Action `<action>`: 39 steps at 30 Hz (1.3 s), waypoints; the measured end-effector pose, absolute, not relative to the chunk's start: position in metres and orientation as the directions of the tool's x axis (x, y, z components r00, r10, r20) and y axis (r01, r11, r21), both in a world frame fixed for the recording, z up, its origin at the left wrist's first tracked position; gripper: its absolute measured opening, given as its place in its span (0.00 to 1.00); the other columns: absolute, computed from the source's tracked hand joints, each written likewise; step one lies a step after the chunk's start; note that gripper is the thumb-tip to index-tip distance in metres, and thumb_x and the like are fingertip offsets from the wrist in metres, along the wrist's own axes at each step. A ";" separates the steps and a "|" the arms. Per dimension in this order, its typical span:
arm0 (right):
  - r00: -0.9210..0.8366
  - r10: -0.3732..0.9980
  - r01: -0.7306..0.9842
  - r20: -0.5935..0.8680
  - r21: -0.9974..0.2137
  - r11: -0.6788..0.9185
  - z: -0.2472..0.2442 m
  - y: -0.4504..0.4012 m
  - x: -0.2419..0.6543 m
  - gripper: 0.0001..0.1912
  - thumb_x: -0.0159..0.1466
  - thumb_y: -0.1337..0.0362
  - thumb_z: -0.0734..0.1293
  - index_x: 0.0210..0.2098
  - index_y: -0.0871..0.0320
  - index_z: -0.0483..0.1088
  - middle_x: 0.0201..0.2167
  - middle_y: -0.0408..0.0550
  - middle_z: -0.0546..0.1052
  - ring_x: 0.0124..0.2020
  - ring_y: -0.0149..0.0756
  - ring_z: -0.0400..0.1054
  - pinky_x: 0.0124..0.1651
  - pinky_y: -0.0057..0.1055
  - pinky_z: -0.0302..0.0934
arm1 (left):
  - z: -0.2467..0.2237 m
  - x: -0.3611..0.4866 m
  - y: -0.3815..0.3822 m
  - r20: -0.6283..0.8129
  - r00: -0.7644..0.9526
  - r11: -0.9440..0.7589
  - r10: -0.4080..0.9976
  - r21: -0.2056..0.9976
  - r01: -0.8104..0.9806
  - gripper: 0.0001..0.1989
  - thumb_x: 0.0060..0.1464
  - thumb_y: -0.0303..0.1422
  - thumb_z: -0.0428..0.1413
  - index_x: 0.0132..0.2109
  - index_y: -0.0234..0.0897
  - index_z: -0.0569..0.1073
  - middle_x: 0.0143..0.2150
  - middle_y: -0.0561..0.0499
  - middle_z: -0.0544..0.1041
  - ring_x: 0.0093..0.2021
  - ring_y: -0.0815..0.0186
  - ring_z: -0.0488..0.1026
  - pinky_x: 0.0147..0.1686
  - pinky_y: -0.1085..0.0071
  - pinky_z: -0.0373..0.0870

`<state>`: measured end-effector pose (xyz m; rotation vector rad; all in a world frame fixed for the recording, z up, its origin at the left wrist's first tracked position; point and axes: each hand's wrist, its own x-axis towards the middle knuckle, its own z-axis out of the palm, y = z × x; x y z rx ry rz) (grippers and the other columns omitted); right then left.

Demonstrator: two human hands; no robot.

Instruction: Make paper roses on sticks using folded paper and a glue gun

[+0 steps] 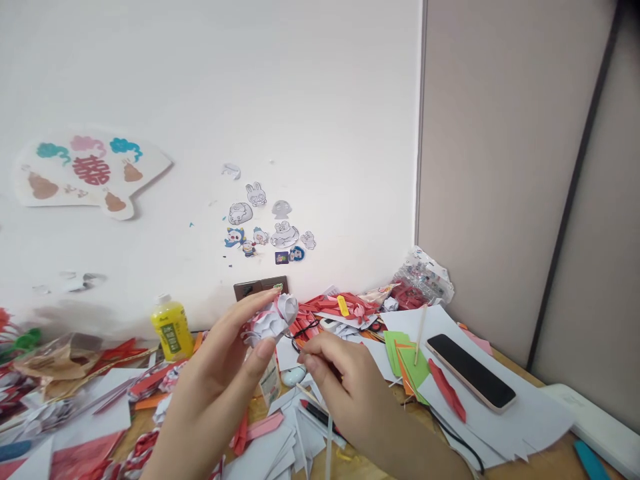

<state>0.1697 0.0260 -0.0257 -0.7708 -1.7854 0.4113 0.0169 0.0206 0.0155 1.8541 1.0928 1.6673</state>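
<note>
My left hand (225, 367) holds a crumpled white paper flower (270, 325) with pink-red parts, between the thumb and the raised fingers. Just to its right, my right hand (345, 380) is closed in a pinch, thumb against curled forefinger. What sits in that pinch is too small to make out. Below the right hand a pale translucent rod (329, 448) sticks down; whether the hand grips it I cannot tell. Under both hands lie white paper pieces (270, 448) and a red-and-black pen (320, 415).
A yellow bottle (173, 328) stands at the wall, left of my hands. To the right, a phone (471, 371) lies on white sheets (530, 427) near green paper (411, 363) and a red paper strip (447, 391). Red paper strips (340, 305) are heaped behind my hands.
</note>
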 end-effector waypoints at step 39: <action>-0.273 0.509 0.671 0.816 -0.217 0.709 -0.011 0.006 0.185 0.14 0.64 0.71 0.53 0.25 0.59 0.65 0.18 0.44 0.66 0.20 0.31 0.57 0.23 0.29 0.44 | 0.008 0.003 0.026 0.658 0.094 -0.663 0.747 0.747 0.043 0.12 0.50 0.32 0.60 0.43 0.52 0.73 0.57 0.57 0.71 0.63 0.60 0.59 0.52 0.73 0.67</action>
